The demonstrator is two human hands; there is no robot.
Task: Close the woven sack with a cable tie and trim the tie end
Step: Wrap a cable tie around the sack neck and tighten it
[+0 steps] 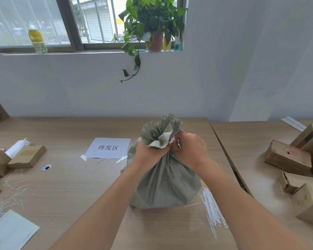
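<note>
A grey-green woven sack (167, 183) stands full on the wooden table, its mouth bunched into a ruffled neck at the top. My left hand (146, 153) grips the neck from the left side. My right hand (190, 150) is curled against the neck's right side, and its fingertips pinch a thin white cable tie (178, 143) there. Most of the tie is hidden by my fingers. A bundle of spare white cable ties (212, 210) lies on the table just right of the sack.
A taped paper sign (107, 147) lies left of the sack. Cut tie ends (11, 193) litter the table's left side, near small cardboard boxes (26, 156). More cardboard boxes (293, 157) are stacked on the right table. A paper sheet (9, 231) lies at the front left.
</note>
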